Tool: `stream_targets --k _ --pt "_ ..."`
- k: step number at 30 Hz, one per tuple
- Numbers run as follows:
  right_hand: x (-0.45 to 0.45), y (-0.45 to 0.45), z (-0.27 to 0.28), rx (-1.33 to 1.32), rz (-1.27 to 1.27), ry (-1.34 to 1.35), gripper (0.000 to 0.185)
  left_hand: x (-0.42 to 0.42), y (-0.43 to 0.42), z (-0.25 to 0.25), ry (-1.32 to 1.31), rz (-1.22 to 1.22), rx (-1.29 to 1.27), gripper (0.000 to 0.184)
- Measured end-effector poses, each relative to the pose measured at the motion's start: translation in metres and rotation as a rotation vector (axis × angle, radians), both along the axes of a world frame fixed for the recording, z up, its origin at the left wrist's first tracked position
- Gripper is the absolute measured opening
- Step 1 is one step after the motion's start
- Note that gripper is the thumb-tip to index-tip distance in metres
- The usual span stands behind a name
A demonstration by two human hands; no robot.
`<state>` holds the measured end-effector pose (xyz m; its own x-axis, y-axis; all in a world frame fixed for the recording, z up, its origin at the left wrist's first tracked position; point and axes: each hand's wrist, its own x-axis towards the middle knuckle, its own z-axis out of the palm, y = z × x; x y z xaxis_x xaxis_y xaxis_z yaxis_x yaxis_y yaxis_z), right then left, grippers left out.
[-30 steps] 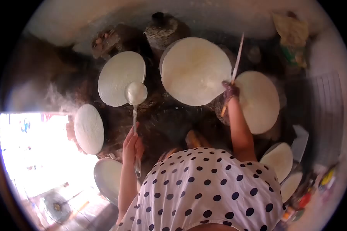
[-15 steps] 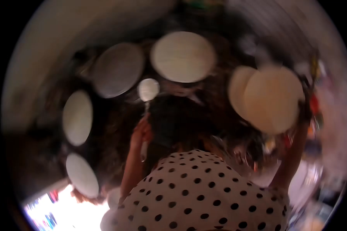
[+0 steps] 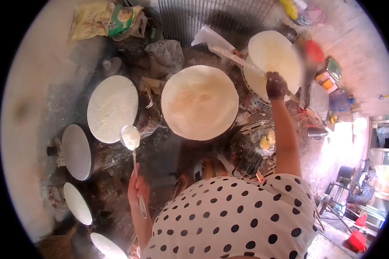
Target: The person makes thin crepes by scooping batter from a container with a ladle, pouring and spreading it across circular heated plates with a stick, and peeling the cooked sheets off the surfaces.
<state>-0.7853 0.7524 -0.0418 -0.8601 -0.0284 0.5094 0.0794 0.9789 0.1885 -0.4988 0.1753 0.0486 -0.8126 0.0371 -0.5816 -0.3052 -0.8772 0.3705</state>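
My left hand (image 3: 138,188) is closed on the handle of a ladle (image 3: 130,137), whose bowl holds pale batter beside a round pan covered with a pale sheet (image 3: 113,110). My right hand (image 3: 276,85), dark-gloved, is wrapped round a long flat stick (image 3: 242,61) above a stack of round flatbreads (image 3: 274,56) at the upper right. Between my hands lies a large round flatbread (image 3: 199,102) with a browned middle. A bare grey griddle (image 3: 76,152) is on the left.
Two more pale round sheets (image 3: 78,203) are at the lower left. A yellow and green sack (image 3: 103,20) and a grey plastic bag (image 3: 164,56) sit at the back. On the right are a red container (image 3: 314,51), a metal mug (image 3: 317,133) and a chair (image 3: 335,196).
The view has swung to the right. My right hand has moved with the stick to the flatbread stack; the round sheet seen there half a second ago is no longer lifted. My left hand still holds the ladle.
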Motion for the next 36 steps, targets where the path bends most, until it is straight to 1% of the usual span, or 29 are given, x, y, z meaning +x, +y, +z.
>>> stream_targets --k 1,2,5,7,9,12,13,15,16,17,19,20,21,22,23,24,25,26,27,28,29,30,31,32,33,34,36 --pt "0.001 0.007 -0.026 -0.065 -0.043 -0.042 0.005 -0.006 0.009 0.007 -0.010 -0.002 -0.008 0.036" --pt "0.007 0.007 -0.041 -0.173 -0.053 -0.088 0.007 -0.011 0.017 0.017 -0.020 0.019 -0.003 0.037" --pt "0.026 0.021 -0.073 -0.251 -0.143 -0.277 0.013 -0.005 0.041 0.022 -0.019 0.031 -0.027 0.040" --pt "0.022 0.018 -0.079 -0.289 -0.153 -0.302 0.015 -0.006 0.044 0.022 -0.011 0.014 -0.048 0.041" --pt "0.020 0.013 -0.078 -0.321 -0.158 -0.322 0.017 -0.007 0.051 0.029 -0.002 0.017 -0.008 0.041" --pt "0.018 -0.006 -0.075 -0.510 -0.195 -0.176 0.031 -0.011 0.053 0.035 -0.062 0.009 -0.059 0.040" --pt "0.018 -0.016 -0.077 -0.515 -0.174 -0.188 0.031 -0.010 0.051 0.041 -0.069 0.031 -0.066 0.040" --pt "0.015 -0.027 -0.079 -0.739 -0.240 -0.200 0.034 -0.009 0.053 0.059 -0.128 -0.077 -0.279 0.043" --pt "0.013 -0.034 -0.085 -0.717 -0.168 -0.261 0.044 -0.007 0.050 0.071 -0.194 -0.209 -0.536 0.043" --pt "0.005 -0.040 -0.088 -0.715 -0.154 -0.277 0.044 0.006 0.046 0.079 -0.208 -0.193 -0.534 0.043" --pt "-0.033 -0.060 -0.093 -0.826 -0.289 -0.658 0.052 0.036 0.036 0.091 0.060 -0.149 -0.511 0.044" --pt "-0.053 -0.069 -0.094 -0.785 -0.199 -0.679 0.056 0.047 0.041 0.095 0.127 -0.085 -0.464 0.047" --pt "-0.070 -0.077 -0.097 -0.741 -0.110 -0.704 0.061 0.049 0.044 0.094 0.118 -0.068 -0.474 0.047" --pt "-0.083 -0.086 -0.104 -0.636 -0.031 -0.670 0.062 0.048 0.046 0.086 0.114 -0.010 -0.319 0.047" --pt "-0.092 -0.092 -0.099 -0.899 -0.225 -0.674 0.049 0.045 0.047 0.080 0.113 0.048 -0.162 0.047" --pt "-0.096 -0.096 -0.091 -0.821 -0.131 -0.706 0.049 0.037 0.047 0.075 0.062 0.111 -0.027 0.047" --pt "-0.098 -0.098 -0.083 -0.743 -0.045 -0.728 0.049 0.036 0.042 0.072 0.059 0.117 -0.025 0.047" --pt "-0.094 -0.102 -0.061 -0.642 0.095 -0.834 0.047 0.035 0.040 0.071 0.075 0.176 0.065 0.047" --pt "-0.088 -0.104 -0.048 -0.636 0.094 -0.834 0.047 0.035 0.039 0.071 0.094 0.234 0.157 0.047" --pt "-0.081 -0.108 -0.034 -0.686 0.072 -0.801 0.046 0.042 0.043 0.078 0.213 0.228 0.114 0.046" --pt "-0.075 -0.109 -0.021 -0.736 0.052 -0.767 0.044 0.047 0.042 0.078 0.216 0.230 0.118 0.046" --pt "-0.069 -0.108 -0.004 -0.731 0.056 -0.767 0.044 0.054 0.042 0.077 0.174 0.160 -0.325 0.046" --pt "-0.062 -0.106 0.014 -0.921 0.067 -0.738 0.040 0.059 0.042 0.077 0.122 0.086 -0.767 0.045" --pt "-0.057 -0.104 0.022 -1.113 0.077 -0.702 0.037 0.054 0.038 0.079 0.039 0.034 -0.821 0.043" --pt "-0.064 -0.087 0.012 -1.239 0.146 -0.689 0.031 0.047 0.037 0.076 0.041 0.036 -0.819 0.043" --pt "-0.077 -0.063 0.009 -1.076 0.243 -0.625 0.030 0.038 0.034 0.070 -0.008 0.033 -0.644 0.041" --pt "-0.092 -0.011 0.034 -0.608 0.352 -0.463 0.026 0.023 0.028 0.053 -0.092 0.045 -0.333 0.035"
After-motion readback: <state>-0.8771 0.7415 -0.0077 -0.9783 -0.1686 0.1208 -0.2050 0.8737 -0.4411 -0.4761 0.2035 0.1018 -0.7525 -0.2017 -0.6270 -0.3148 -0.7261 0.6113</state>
